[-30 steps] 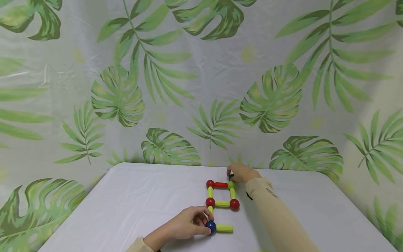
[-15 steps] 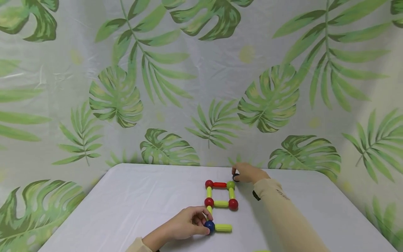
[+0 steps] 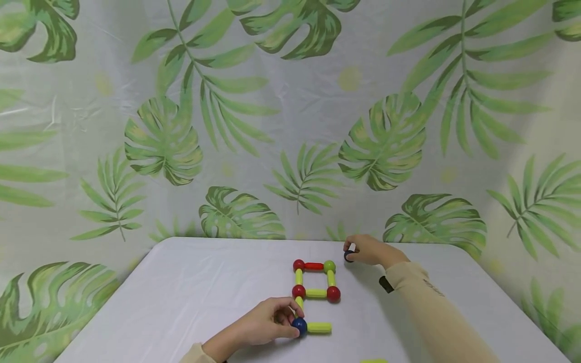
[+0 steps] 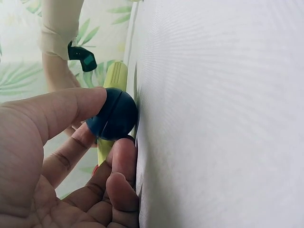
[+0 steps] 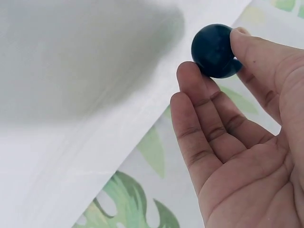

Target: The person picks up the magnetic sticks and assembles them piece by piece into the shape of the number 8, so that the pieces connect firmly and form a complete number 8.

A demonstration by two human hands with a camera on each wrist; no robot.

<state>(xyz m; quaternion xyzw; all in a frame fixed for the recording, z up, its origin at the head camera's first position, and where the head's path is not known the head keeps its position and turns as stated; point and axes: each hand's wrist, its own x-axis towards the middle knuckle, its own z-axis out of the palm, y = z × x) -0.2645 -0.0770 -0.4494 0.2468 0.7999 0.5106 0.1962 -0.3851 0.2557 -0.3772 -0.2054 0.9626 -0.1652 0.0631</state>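
Note:
Near the front of the table, my left hand (image 3: 271,322) pinches a blue ball (image 3: 299,326) between thumb and fingers. A yellow-green rod (image 3: 320,327) extends right from that ball, and another runs back to a red ball (image 3: 298,291). Beyond it, rods and balls form a square: a second red ball (image 3: 333,294), a green ball (image 3: 329,266), a third red ball (image 3: 298,264) and a red rod (image 3: 314,266). At the back, my right hand (image 3: 369,250) holds a dark blue ball (image 5: 214,51) by thumb and fingertips, apart from the green ball.
The white table (image 3: 204,272) has its back edge close behind my right hand, against a leaf-patterned curtain (image 3: 254,151). A yellow-green piece (image 3: 374,361) shows at the bottom edge of the head view. A dark band (image 3: 386,284) hangs at my right sleeve.
My right hand has moved right with the dark blue ball, away from the green ball. My left hand stays on the front blue ball. The head view has shifted slightly.

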